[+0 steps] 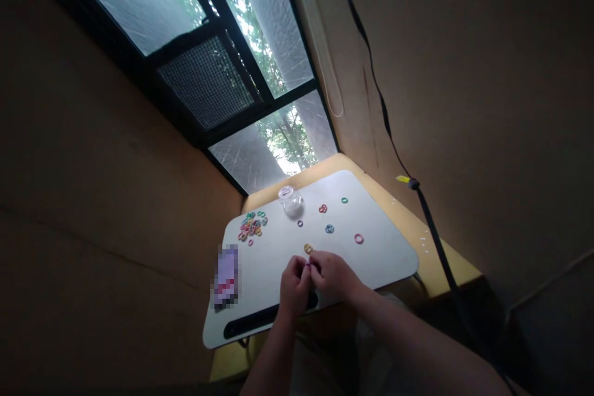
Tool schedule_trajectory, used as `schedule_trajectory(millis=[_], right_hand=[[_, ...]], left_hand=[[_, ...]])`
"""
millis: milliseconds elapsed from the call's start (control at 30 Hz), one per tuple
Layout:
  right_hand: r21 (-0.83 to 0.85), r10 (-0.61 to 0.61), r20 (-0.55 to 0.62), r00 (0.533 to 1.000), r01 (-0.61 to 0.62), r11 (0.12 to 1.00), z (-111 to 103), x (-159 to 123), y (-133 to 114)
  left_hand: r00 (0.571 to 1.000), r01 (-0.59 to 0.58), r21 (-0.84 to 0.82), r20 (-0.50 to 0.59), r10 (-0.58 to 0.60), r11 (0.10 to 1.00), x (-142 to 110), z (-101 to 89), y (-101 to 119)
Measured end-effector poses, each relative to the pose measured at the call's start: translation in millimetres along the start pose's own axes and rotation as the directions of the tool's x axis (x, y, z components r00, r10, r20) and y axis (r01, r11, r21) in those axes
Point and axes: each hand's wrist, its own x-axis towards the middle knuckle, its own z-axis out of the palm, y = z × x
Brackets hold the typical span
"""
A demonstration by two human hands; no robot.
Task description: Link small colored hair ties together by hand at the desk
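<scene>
My left hand [294, 288] and my right hand [333, 274] meet over the near part of a white lap tray [380, 253], fingers pinched together on a small purple ring [308, 265] held between them. Just beyond my fingertips lies a yellow ring [307, 248]. A heap of several coloured rings [252, 224] sits at the tray's far left. Single rings lie scattered: red [323, 208], green [344, 200], blue [329, 229], pink [359, 238], purple [299, 223].
A small clear round container [292, 202] with its lid stands at the tray's far edge. A blurred-out phone-like object [226, 276] lies at the tray's left. The tray rests on a yellow table [445, 266]. A black cable [385, 117] hangs down the right wall. Window ahead.
</scene>
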Motion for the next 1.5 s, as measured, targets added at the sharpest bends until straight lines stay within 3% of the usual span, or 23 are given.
schedule_trajectory(millis=[433,1500], right_hand=[[0.044,0.009,-0.001,1.000,-0.009,0.999,0.3,-0.2,-5.0],[-0.062,-0.036,-0.027,0.999,0.034,0.998,14.0,-2.4,0.6]], left_hand=[[1.000,0.013,-0.031,-0.013,-0.013,0.999,-2.6,-0.3,-0.8],[0.999,-0.003,0.029,-0.042,0.004,1.000,-7.7,-2.2,-1.5]])
